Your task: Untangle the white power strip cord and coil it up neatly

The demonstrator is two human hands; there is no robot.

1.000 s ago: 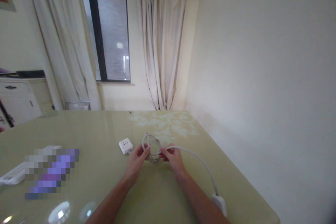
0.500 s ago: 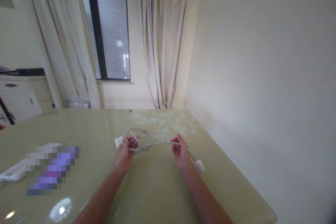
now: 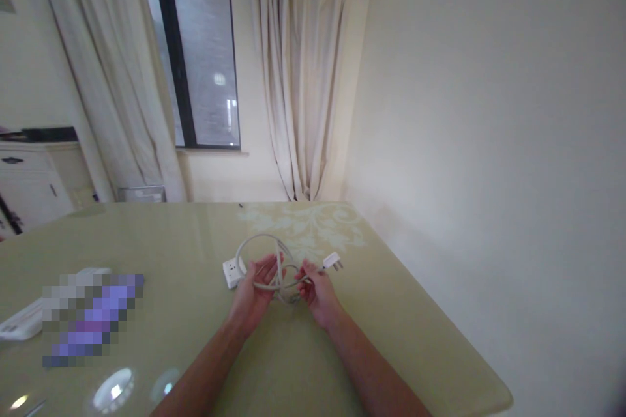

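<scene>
nearest, on the left of a glossy pale-green table (image 3: pixel 425 345), lie a blurred purple-blue flat oblong (image 3: pixel 100 319) and, just beyond it, a long white plastic bar (image 3: pixel 22 324), part masked; both are well apart from the hands. at mid-table, the left hand (image 3: pixel 252 296) is half curled, palm turned inward, with loops of light grey round flexible cable (image 3: pixel 279 267) around it, likely so they stay bunched; whether its fingers pinch them, i cannot tell. just beside it, the right hand (image 3: pixel 320 293) has thumb and fingertips closed on the cable close behind a white plastic pronged plug (image 3: pixel 332 260), probably to control that end; the plug points toward the table's right edge. behind the left hand sits a white square socket block (image 3: pixel 231 273), faced with holes, apparently resting on the tabletop. farther, a pale leaf pattern (image 3: pixel 332 221) runs to the far right corner. beyond the far edge hang cream cloth curtains (image 3: pixel 306 78).
</scene>
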